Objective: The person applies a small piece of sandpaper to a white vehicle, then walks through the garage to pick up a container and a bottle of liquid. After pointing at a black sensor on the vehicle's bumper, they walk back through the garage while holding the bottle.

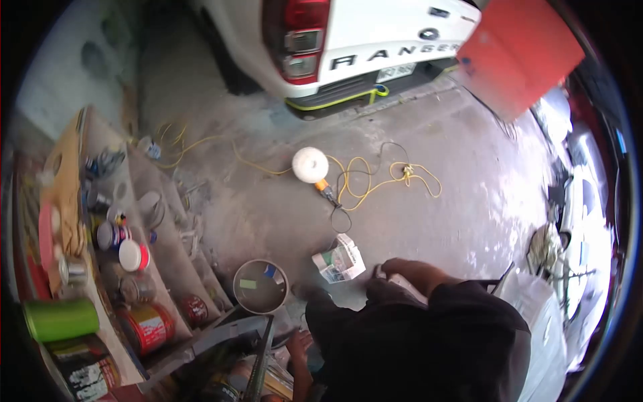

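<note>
My left hand (299,344) hangs low beside my left leg, near the cluttered lower shelf; its fingers look loosely apart and nothing shows in them. Over my right knee lies my right hand (394,267), its fingers small and blurred against the dark trousers. Just ahead of my feet a white and green printed carton (339,260) rests on the floor. To its left stands a round bucket (261,287) with a green piece and a blue piece inside. Farther out, a polisher (310,165) lies with its round white pad facing up and its orange body below.
A yellow extension cord (362,194) loops across the concrete floor. Dusty shelves (171,248) at left hold several cans and jars, including a green can (61,319) and a red tin (145,328). Ahead is a white pickup (388,40), with a red panel (522,53) beside it.
</note>
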Action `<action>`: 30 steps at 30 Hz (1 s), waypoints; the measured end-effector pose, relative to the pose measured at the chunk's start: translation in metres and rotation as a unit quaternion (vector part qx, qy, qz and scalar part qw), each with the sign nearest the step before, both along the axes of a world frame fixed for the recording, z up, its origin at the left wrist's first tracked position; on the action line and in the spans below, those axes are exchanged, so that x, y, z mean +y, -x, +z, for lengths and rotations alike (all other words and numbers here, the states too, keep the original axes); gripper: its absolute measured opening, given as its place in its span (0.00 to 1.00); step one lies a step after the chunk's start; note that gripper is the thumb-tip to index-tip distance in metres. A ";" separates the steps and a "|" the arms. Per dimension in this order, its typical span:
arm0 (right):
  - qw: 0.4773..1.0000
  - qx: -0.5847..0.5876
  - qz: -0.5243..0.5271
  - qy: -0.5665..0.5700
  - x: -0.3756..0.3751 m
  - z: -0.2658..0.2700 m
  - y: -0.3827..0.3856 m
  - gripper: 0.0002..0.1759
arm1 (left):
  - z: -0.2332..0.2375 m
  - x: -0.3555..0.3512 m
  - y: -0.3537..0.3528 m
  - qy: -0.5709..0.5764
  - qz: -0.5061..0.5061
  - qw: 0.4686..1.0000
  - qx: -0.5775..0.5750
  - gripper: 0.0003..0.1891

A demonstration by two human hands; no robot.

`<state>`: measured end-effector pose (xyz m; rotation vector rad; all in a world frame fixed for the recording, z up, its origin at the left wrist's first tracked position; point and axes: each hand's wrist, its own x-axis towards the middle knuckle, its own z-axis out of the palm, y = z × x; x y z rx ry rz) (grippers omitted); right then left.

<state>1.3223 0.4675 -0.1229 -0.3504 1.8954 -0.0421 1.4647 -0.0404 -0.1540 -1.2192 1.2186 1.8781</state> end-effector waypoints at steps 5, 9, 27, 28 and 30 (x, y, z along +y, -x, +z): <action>0.881 0.288 -0.374 0.036 0.119 0.020 -0.030 0.29 | 0.004 0.049 -0.007 0.043 -0.136 0.989 -0.027 0.16; 0.790 0.304 -0.507 0.164 0.141 0.034 -0.062 0.27 | -0.029 0.113 -0.013 0.110 -0.222 0.967 -0.057 0.14; 0.149 0.182 -0.943 0.235 0.495 0.004 -0.373 0.37 | 0.260 0.758 0.058 -0.005 -0.616 0.531 0.582 0.24; 0.139 0.175 -0.932 0.287 0.489 0.032 -0.336 0.37 | 0.275 0.785 0.055 -0.010 -0.618 0.528 0.582 0.24; 0.113 0.124 -0.890 0.424 0.469 0.085 -0.263 0.38 | 0.291 0.830 0.048 -0.058 -0.625 0.425 0.653 0.24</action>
